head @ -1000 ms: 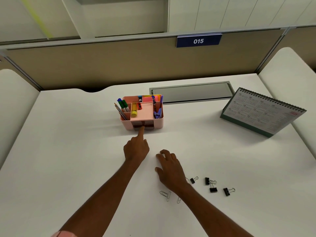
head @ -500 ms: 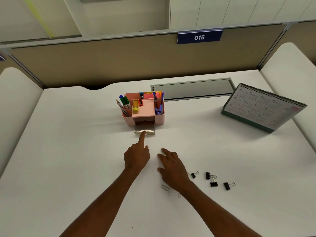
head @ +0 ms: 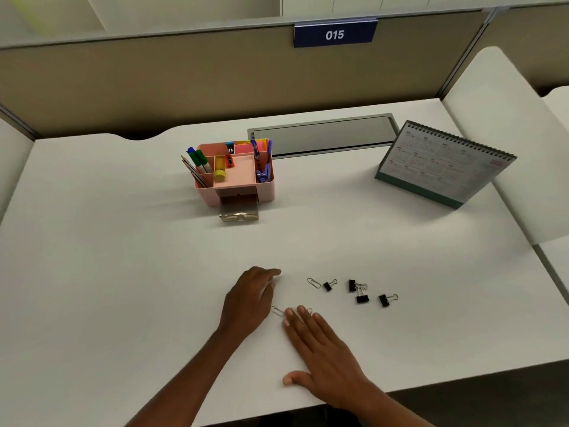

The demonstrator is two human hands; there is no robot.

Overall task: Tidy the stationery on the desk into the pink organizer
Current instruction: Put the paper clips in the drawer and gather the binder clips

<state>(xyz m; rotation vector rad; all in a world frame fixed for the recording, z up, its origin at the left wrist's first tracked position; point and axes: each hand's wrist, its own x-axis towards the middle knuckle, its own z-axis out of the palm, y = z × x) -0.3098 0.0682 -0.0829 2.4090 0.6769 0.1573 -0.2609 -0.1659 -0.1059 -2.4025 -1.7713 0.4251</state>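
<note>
The pink organizer stands mid-desk holding markers, pencils, a yellow glue stick, sticky notes and purple pens. Its clear front drawer is pulled out. Near the front edge lie several black binder clips and silver paper clips. My left hand rests on the desk left of the clips, fingers loosely curled, holding nothing. My right hand lies flat, fingers spread, its fingertips on one paper clip.
A green-based desk calendar stands at the right. A grey cable hatch is set into the desk behind the organizer. A beige partition with a blue "015" sign closes off the back.
My left hand pulled the organizer's drawer out, then drew back toward the clips. My right hand slid back toward the desk's front edge, uncovering a paper clip.
</note>
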